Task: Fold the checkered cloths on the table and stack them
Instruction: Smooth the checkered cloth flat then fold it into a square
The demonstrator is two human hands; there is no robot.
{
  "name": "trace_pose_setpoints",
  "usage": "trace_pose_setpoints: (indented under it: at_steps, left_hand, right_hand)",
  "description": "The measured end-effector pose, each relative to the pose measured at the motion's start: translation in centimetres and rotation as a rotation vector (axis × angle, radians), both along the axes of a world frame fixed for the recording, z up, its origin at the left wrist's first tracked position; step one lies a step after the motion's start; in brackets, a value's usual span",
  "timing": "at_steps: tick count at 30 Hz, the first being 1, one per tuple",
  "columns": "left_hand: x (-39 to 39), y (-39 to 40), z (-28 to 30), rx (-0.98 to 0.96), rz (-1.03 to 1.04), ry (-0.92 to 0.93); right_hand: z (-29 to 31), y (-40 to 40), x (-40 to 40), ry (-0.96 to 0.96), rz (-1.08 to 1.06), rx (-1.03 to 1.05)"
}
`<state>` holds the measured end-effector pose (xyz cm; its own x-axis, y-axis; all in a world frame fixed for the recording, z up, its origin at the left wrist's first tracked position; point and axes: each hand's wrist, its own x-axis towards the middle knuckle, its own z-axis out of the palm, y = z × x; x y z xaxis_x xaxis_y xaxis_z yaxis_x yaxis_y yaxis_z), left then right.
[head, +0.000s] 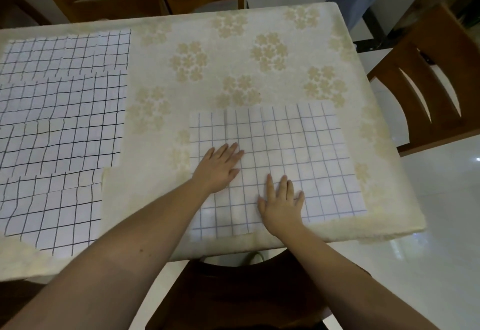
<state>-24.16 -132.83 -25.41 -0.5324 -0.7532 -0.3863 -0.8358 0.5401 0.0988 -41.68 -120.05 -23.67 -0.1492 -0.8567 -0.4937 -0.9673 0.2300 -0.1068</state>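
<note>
Head view shows both hands flat, fingers spread and gripping nothing, left hand (220,166) and right hand (281,203) pressing the blue-checked cloth (298,153) at the desk's (207,91) near-right edge, its length running rightward from them.

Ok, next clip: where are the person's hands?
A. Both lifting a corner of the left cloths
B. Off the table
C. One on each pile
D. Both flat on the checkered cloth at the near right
D: the left hand and right hand lie palm-down, fingers spread, on the near-right checkered cloth; the left cloths are untouched.
</note>
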Motion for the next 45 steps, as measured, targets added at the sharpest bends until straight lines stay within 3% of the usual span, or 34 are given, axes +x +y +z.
trace_pose_setpoints:
  at_steps: [11,19,26,30,34,45]
  left_hand:
    - [5.1,5.0,-1.2,-0.225,0.141,0.008]
    - [6.7,12.1,-0.7,-0.246,0.212,0.009]
    - [8.3,10.2,-0.8,-0.482,0.204,0.244]
    - [9.2,6.3,-1.2,-0.324,0.293,0.169]
    - [10.8,5.2,-2.5,-0.151,0.248,0.066]
    - [14.9,5.5,-2.0,-0.093,0.318,-0.025]
  right_hand:
    - [-0.8,-4.7,0.9,-0.038,0.122,-0.159]
    - [-1.2,-8.8,3.8,-0.148,0.282,-0.066]
    - [-1.8,-8.3,5.6,-0.142,0.398,-0.208]
    - [-2.4,-7.3,6.6,-0.135,0.417,-0.256]
    - [-3.8,-6.9,5.0,-0.120,0.398,-0.174]
    - [-3.1,-5.9,-3.5,-0.016,0.305,-0.137]
